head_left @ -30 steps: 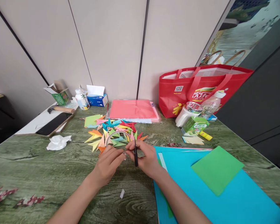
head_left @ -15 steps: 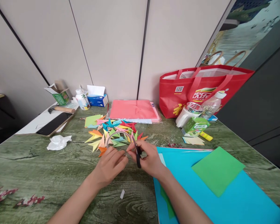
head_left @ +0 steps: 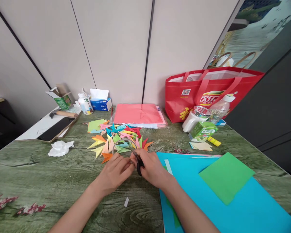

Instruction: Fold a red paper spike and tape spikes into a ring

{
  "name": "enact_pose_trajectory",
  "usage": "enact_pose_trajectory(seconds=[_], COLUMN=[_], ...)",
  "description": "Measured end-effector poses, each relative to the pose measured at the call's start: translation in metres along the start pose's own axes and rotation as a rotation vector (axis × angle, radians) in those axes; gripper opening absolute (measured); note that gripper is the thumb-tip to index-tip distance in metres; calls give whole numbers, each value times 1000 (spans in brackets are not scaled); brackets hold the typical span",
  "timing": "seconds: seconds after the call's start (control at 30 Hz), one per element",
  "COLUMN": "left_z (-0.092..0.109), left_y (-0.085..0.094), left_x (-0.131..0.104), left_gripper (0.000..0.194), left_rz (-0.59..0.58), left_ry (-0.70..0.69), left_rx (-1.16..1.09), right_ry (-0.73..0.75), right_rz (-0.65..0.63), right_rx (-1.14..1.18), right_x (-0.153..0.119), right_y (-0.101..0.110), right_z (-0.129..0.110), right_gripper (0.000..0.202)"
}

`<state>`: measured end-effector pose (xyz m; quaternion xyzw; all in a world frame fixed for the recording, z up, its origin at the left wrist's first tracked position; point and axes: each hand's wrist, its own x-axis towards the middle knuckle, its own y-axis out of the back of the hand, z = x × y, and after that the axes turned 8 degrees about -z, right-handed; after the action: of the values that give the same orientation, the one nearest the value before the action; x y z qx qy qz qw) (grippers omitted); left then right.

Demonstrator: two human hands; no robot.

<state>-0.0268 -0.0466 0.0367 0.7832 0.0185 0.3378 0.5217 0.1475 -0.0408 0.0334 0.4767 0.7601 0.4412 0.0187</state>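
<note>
Black-handled scissors (head_left: 140, 164) are in my right hand (head_left: 151, 167), their blades pointing up and left over a pale ring (head_left: 124, 139). The fingertips of both hands meet at the near side of this ring. My left hand (head_left: 116, 171) is closed around the ring's lower left edge, its fingers covering that part. Behind the ring lie many folded paper points (head_left: 98, 151) in orange, yellow, pink, green, blue and red. A small white paper scrap (head_left: 126, 202) rests on the table below my hands.
Blue sheets (head_left: 208, 194) with a green square (head_left: 226, 178) lie at the right. A red bag (head_left: 179, 103), mug (head_left: 192, 120) and green box (head_left: 203, 131) stand behind. Crumpled tissue (head_left: 60, 148), a phone (head_left: 55, 128) and a hammer (head_left: 66, 114) are at the left.
My right hand has shifted slightly left, and the scissors have tilted from nearly upright to pointing up-left. My left hand has barely moved.
</note>
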Motion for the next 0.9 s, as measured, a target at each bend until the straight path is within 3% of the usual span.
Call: enact_pose_trajectory(seconds=[0.13, 0.2, 0.23, 0.37, 0.43, 0.57, 0.77, 0.9], left_z=[-1, 0, 1, 3, 0, -7, -6, -4], left_y=[-6, -11, -12, -7, -1, 9, 12, 13], left_x=[-7, -9, -9, 0, 7, 14, 13, 14], left_gripper=[15, 20, 22, 6, 7, 23, 35, 31], left_rz=[42, 96, 157, 256, 307, 389, 330, 296], left_ry=[42, 142, 223, 780, 922, 978, 966, 938], left_rx=[-105, -251, -347, -922, -1262, -1696, -1797, -1733], right_ry=[-162, -216, -214, -91, -40, -7, -76, -97], right_rz=[244, 333, 318, 40, -148, -453, -454, -544], right_rx=[390, 713, 869, 1187, 1229, 1307, 1437, 1486], right_x=[5, 5, 5, 0, 0, 2, -1, -4], right_y=[6, 14, 19, 33, 34, 27, 15, 16], right_z=[-1, 0, 2, 6, 5, -2, 0, 4], right_gripper=[9, 17, 19, 26, 30, 50, 45, 51])
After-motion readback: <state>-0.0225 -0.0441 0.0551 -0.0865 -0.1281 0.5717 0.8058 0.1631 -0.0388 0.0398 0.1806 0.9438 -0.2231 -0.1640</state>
